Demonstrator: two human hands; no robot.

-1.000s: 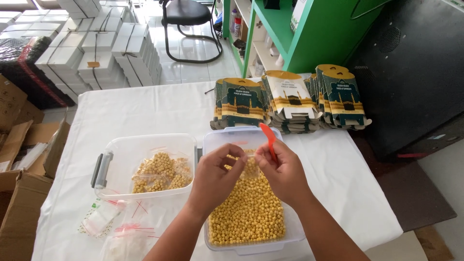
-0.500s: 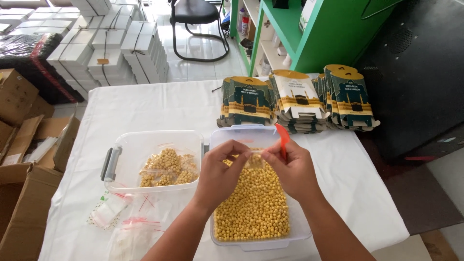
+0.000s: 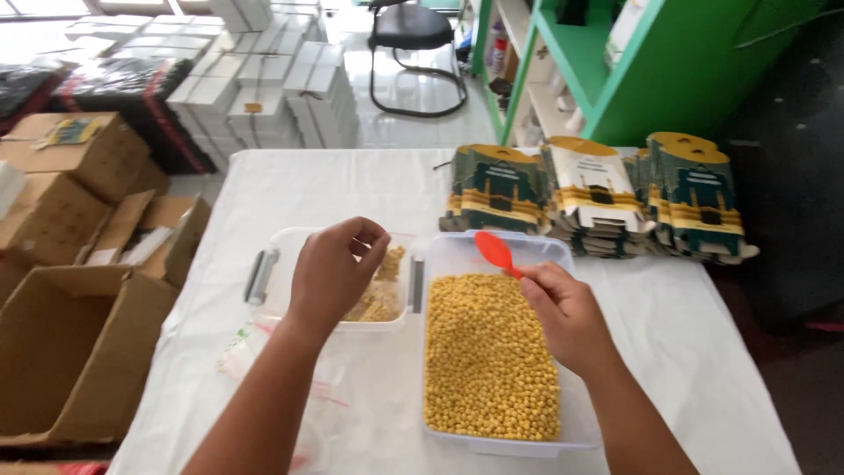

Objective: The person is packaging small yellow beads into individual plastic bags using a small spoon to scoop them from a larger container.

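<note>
My left hand [image 3: 334, 268] hovers over a clear tub [image 3: 264, 264] with a grey handle, which holds small filled bags. Its fingers are curled, pinching a small bag of yellow balls [image 3: 389, 259] at the tub's right side. My right hand [image 3: 567, 317] grips the handle of an orange-red plastic spoon [image 3: 495, 252], bowl raised. It rests over the far end of a larger clear tub [image 3: 457, 248] filled with loose yellow balls [image 3: 488, 361]. The two tubs sit side by side on a white-covered table [image 3: 352, 185].
Stacks of flat printed cartons [image 3: 598, 198] line the table's far right. Empty zip bags [image 3: 251, 352] lie near the front left edge. Open cardboard boxes [image 3: 70, 352] stand on the floor at left, with white boxes [image 3: 281, 97], a chair [image 3: 413, 35] and green shelves [image 3: 633, 79] behind.
The hands, together on a small bag over the big tub, have parted. My left hand carried the bag left over the smaller tub; my right stays with the spoon. The view shifted left.
</note>
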